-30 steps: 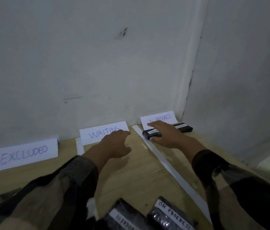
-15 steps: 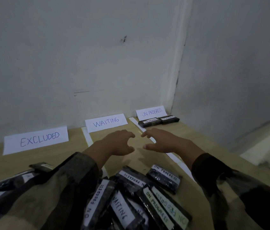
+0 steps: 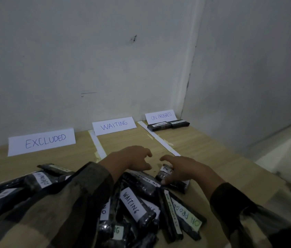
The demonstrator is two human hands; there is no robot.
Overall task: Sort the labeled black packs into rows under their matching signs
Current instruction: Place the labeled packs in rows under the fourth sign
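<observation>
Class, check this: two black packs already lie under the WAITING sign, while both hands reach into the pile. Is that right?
Not quite. The head view shows the two packs under the ON PROGRESS sign, not the WAITING sign. Both hands, left and right, do reach into the pile.

left hand: fingers curled, loosely spread, palm down
right hand: fingers bent, thumb below, closing, grip unclear

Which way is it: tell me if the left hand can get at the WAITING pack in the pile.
Probably yes: the WAITING pack lies label up on top of the pile, uncovered, just below the empty left hand.
</observation>
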